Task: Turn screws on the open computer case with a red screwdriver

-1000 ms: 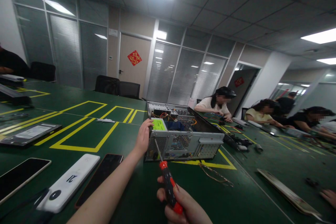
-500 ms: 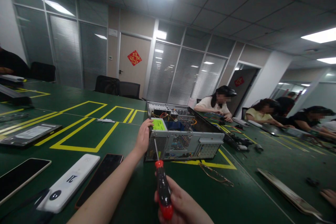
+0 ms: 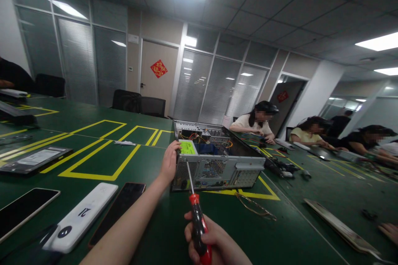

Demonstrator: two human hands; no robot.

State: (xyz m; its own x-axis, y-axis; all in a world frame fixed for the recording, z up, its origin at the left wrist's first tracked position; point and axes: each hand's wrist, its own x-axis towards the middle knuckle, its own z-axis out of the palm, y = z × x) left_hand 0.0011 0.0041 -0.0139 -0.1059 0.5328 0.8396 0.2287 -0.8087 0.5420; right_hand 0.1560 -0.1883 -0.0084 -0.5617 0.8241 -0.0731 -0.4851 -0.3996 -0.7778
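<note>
An opened desktop computer case [image 3: 231, 172] lies on its side on the green table, its rear panel facing me. Inside its near left corner sits a power supply with a bright green label [image 3: 188, 148]. My left hand [image 3: 170, 159] grips that corner, fingers curled over the top edge beside the label. In my right hand [image 3: 214, 238], closed around the handle, is a red and black screwdriver [image 3: 198, 223]. Its shaft points away from me, with the tip at the upper part of the rear panel's left grille. Whether the tip touches a screw I cannot tell.
Left of my arm lie a dark phone [image 3: 120, 211], a white device marked 21 [image 3: 82, 215], another phone [image 3: 26, 211] and a hard drive [image 3: 35, 159]. Eyeglasses [image 3: 255, 207] rest before the case. Co-workers [image 3: 256, 122] sit along the right side among cables.
The screwdriver has shifted slightly right, its tip moving up and right along the rear panel while the handle tilts more. My left hand and the case stay in place.
</note>
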